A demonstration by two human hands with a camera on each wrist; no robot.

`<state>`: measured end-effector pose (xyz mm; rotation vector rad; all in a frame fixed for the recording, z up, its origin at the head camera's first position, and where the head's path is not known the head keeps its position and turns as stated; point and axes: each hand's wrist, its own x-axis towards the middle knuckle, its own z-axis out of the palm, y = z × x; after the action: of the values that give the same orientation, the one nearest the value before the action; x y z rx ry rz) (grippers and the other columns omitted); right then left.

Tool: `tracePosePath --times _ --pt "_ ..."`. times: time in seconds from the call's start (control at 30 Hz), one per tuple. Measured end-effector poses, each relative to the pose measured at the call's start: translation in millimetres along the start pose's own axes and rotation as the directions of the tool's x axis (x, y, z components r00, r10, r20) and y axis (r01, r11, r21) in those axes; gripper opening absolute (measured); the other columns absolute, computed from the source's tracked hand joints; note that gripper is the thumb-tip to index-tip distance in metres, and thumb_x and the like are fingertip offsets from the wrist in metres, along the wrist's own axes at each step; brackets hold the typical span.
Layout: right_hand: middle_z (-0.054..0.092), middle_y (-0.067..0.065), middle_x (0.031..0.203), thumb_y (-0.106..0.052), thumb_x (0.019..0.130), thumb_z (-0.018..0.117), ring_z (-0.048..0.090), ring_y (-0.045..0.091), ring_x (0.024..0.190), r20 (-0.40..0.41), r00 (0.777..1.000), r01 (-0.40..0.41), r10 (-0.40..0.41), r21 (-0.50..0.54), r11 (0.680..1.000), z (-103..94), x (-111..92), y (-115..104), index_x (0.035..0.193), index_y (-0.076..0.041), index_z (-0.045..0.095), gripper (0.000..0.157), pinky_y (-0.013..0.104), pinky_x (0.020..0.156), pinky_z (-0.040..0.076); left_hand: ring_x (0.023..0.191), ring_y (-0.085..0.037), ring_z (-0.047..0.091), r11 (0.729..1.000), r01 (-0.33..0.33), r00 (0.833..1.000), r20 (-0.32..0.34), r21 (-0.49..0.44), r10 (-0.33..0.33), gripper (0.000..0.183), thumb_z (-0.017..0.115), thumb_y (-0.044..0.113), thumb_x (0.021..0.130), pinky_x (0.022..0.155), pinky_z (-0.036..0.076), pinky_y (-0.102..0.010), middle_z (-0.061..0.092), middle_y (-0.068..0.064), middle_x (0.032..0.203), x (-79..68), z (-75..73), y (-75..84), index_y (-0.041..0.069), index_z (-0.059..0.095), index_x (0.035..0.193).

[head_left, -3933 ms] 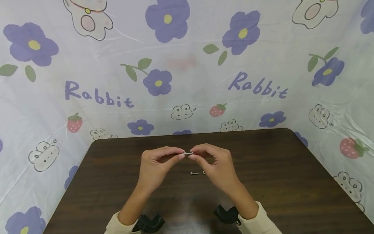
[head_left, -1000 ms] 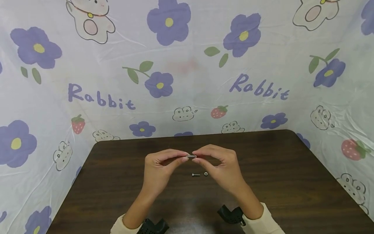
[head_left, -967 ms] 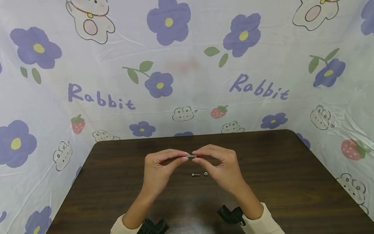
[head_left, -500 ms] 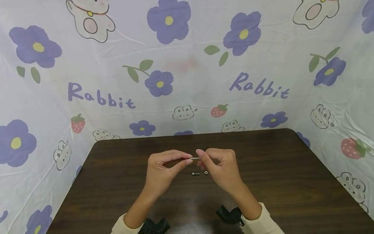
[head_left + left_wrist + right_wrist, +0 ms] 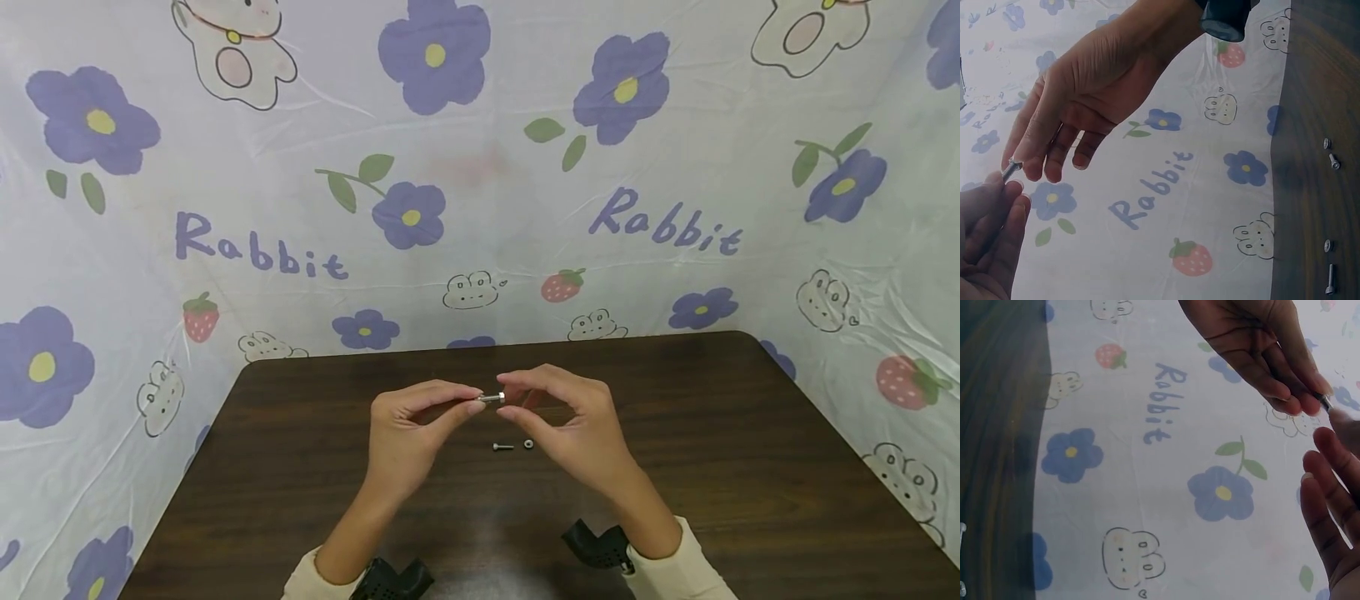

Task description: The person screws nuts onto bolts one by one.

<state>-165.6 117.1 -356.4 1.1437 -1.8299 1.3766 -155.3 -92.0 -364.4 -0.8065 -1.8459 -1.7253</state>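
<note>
My left hand (image 5: 408, 429) pinches a small silver bolt (image 5: 492, 398) by its threaded end, between thumb and fingertips, above the table. Its head points right, toward my right hand (image 5: 577, 417). That hand's thumb and index finger stand apart above and below the bolt head, with a gap between them in the head view. Seen from the left wrist, the bolt (image 5: 1010, 171) juts up from the left fingertips, its head right by the right hand's fingertips. The left fingertips hide the bolt's far end. In the right wrist view only a short length of the bolt (image 5: 1324, 400) shows.
On the dark wooden table (image 5: 712, 450) under the hands lie a smaller bolt (image 5: 503, 447) and a nut (image 5: 528, 444). The left wrist view shows two bolts, one a longer bolt (image 5: 1330, 279), and two nuts. A printed cloth (image 5: 480, 233) hangs behind and beside the table.
Half a second ago the right thumb and curled fingers covered the bolt head; now they have spread off it and the head shows. The left hand, keeping its pinch, shifted slightly left and up.
</note>
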Motion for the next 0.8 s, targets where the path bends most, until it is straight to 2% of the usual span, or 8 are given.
tracePosePath --times 0.17,0.37,0.47,0.6,0.63,0.7,0.77,0.8 --pt "0.075 0.006 0.093 0.012 0.076 0.082 0.07 0.016 0.08 -0.018 1.0 0.022 -0.022 0.014 1.0 1.8 0.8 0.7 0.104 -0.006 0.077 0.034 0.023 0.072 0.058 0.082 -0.021 0.074 1.0 0.003 1.0 0.013 -0.008 -0.003 0.013 0.08 -0.003 0.084 0.072 0.063 -0.038 0.077 -0.007 0.09 -0.2 -0.3 -0.9 0.002 0.08 0.097" --pt "0.073 -0.001 0.083 0.005 0.088 0.076 0.068 0.012 0.073 -0.003 0.997 -0.079 0.079 0.004 0.997 4.7 -2.0 2.0 0.089 -0.012 0.077 0.017 0.025 0.066 0.058 0.082 -0.021 0.074 1.0 -0.009 0.999 0.032 -0.013 0.01 0.013 0.079 -0.004 0.084 0.072 0.063 -0.039 0.077 -0.007 0.091 -0.8 0.5 -1.3 0.0 0.079 0.096" --pt "0.068 -0.005 0.069 0.002 0.094 0.069 0.062 0.009 0.059 -0.008 0.991 -0.137 0.137 -0.011 0.991 7.4 -4.2 1.5 0.075 -0.016 0.072 0.026 0.022 0.052 0.05 0.082 -0.021 0.074 1.0 -0.009 0.999 0.043 -0.018 0.01 0.012 0.079 -0.004 0.084 0.073 0.062 -0.037 0.077 -0.007 0.091 -1.5 1.3 -0.9 0.0 0.079 0.096" --pt "0.058 -0.01 0.054 -0.002 0.099 0.062 0.044 0.005 0.043 -0.024 0.98 -0.199 0.198 -0.035 0.979 8.6 -5.3 -0.5 0.06 -0.019 0.063 0.043 0.02 0.037 0.03 0.083 -0.021 0.073 1.0 -0.003 0.999 0.046 -0.02 0.004 0.013 0.079 -0.003 0.085 0.074 0.062 -0.035 0.077 -0.006 0.09 -1.2 2.1 0.1 0.002 0.08 0.096" --pt "0.058 -0.01 0.054 -0.002 0.1 0.061 0.043 0.003 0.043 -0.024 0.978 -0.207 0.207 -0.035 0.978 8.1 -5.0 -0.9 0.06 -0.019 0.062 0.043 0.021 0.037 0.03 0.083 -0.021 0.073 1.0 -0.005 0.999 0.045 -0.016 0.005 0.013 0.08 -0.003 0.084 0.073 0.062 -0.035 0.077 -0.006 0.09 -1.0 2.2 0.1 0.002 0.08 0.096" --pt "0.061 -0.008 0.059 -0.001 0.098 0.064 0.048 0.005 0.048 -0.011 0.976 -0.219 0.218 -0.025 0.975 5.8 -4.1 -1.3 0.068 -0.016 0.067 0.034 0.02 0.041 0.039 0.083 -0.021 0.073 1.0 -0.005 0.999 0.042 -0.008 0.005 0.013 0.08 -0.003 0.084 0.074 0.062 -0.035 0.077 -0.006 0.09 -0.9 2.2 0.0 0.003 0.08 0.096" --pt "0.068 -0.006 0.07 0.001 0.094 0.07 0.059 0.007 0.057 0.008 0.978 -0.209 0.209 -0.025 0.978 2.5 -3.0 -1.1 0.084 -0.013 0.071 0.017 0.021 0.051 0.05 0.083 -0.021 0.073 1.0 -0.004 0.999 0.038 0.002 0.004 0.014 0.08 -0.002 0.084 0.074 0.062 -0.034 0.077 -0.005 0.091 -0.9 2.4 -0.1 0.004 0.08 0.097" --pt "0.07 -0.004 0.076 0.002 0.091 0.073 0.063 0.009 0.063 0.019 0.98 -0.197 0.197 -0.024 0.98 0.9 -2.4 -1.1 0.093 -0.012 0.073 0.014 0.022 0.059 0.055 0.082 -0.021 0.073 1.0 -0.004 0.999 0.037 0.002 0.004 0.014 0.08 -0.002 0.084 0.074 0.062 -0.034 0.077 -0.005 0.091 -0.8 2.3 -0.5 0.003 0.08 0.097"
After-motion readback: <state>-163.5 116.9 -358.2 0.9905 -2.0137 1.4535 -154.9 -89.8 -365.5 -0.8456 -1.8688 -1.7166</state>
